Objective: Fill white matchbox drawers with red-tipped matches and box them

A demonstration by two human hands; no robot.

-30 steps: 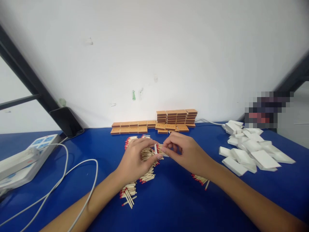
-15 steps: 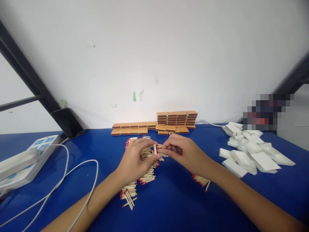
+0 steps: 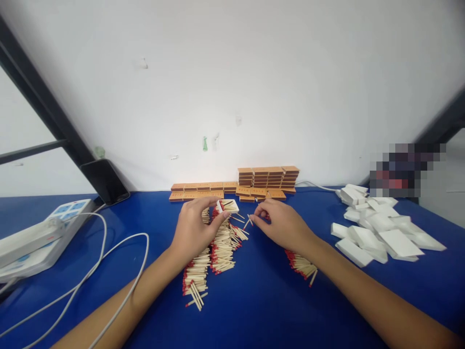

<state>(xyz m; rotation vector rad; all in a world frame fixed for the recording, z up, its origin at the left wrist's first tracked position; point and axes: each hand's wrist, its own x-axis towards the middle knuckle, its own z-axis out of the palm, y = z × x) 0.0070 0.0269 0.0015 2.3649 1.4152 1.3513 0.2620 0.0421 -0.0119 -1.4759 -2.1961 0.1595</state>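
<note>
My left hand grips a small white matchbox tray between thumb and fingers. Several matches lie inside this tray, which is held above a long pile of red-tipped matches. A second row of matches runs alongside, partly under my left hand. My right hand is closed in a pinch to the right of the tray, apart from it. One or two matches show at its fingertips. Under my right wrist lies a smaller heap of matches.
Orange matchboxes are stacked against the wall, with a low row to their left. Many white trays are heaped at the right. At the left are a power strip, white cables and a dark phone.
My left hand has drawn the tray left and up, away from my right hand, and turned it so its inside shows. The right hand's fingers have come off the tray.
</note>
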